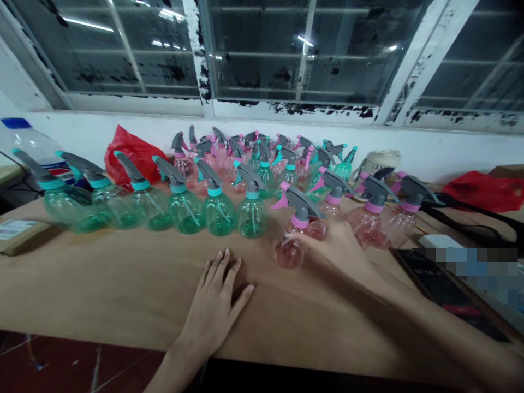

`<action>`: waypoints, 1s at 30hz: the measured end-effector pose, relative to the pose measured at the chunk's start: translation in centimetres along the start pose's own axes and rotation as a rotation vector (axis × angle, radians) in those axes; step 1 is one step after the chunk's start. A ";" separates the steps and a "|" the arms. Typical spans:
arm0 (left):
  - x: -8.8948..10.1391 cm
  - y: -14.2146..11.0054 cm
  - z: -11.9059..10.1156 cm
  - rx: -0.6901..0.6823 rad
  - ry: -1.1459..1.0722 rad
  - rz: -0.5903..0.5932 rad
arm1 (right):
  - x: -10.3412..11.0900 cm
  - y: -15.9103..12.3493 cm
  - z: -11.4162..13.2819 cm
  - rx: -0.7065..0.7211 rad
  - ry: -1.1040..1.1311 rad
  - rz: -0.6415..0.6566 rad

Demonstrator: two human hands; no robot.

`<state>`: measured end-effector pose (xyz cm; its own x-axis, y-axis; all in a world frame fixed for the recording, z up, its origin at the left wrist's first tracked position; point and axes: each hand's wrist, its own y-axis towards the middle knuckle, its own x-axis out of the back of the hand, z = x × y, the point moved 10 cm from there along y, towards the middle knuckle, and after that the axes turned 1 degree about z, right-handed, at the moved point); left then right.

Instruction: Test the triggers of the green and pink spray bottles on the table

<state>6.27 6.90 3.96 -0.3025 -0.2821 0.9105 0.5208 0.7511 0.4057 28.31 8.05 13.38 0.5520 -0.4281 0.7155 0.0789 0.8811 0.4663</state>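
Stretching wide: brown table (pixel 135 289), under windows (pixel 266 54). Row of six green spray bottles (pixel 220 213) stands on it, left to middle. Three pink bottles (pixel 370 225) stand at right. Left hand (pixel 218 297) lies palm down on table, fingers spread, free. Right hand (pixel 338 243) grasps single pink bottle (pixel 287 254) round its body, just right of green row; cannot tell if its bottom touches table.

left hand (pixel 219 297) splayed palm down, right hand (pixel 338 248) curled in a grip
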 end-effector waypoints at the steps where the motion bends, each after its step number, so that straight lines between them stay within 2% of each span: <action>1: 0.0 0.0 0.0 -0.002 0.001 -0.001 | -0.1 0.6 -0.1 0.025 0.003 -0.036; 6: 0.1 0.0 0.0 -0.013 0.014 -0.017 | -0.9 2.6 -0.7 0.085 -0.065 -0.177; 16: 0.1 -0.1 0.2 -0.027 -0.001 -0.031 | -1.6 4.4 -1.2 0.034 -0.150 -0.178; 20: 0.3 -0.1 0.1 -0.037 0.015 -0.048 | -1.5 4.4 -1.1 0.025 -0.168 -0.169; 23: 0.2 -0.1 0.2 -0.033 0.030 -0.055 | -0.7 3.4 -0.9 0.012 -0.131 -0.134; 26: 0.0 -0.1 0.3 -0.043 0.024 -0.050 | 1.0 1.9 -1.1 -0.021 -0.072 -0.111; 30: -0.2 0.1 0.3 -0.043 0.032 -0.048 | 3.9 0.4 -2.9 -0.092 -0.052 -0.109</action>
<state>6.10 7.22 3.74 -0.3030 -0.3367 0.8915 0.5402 0.7100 0.4518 32.89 7.34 14.84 0.4926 -0.5298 0.6904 0.2133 0.8427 0.4944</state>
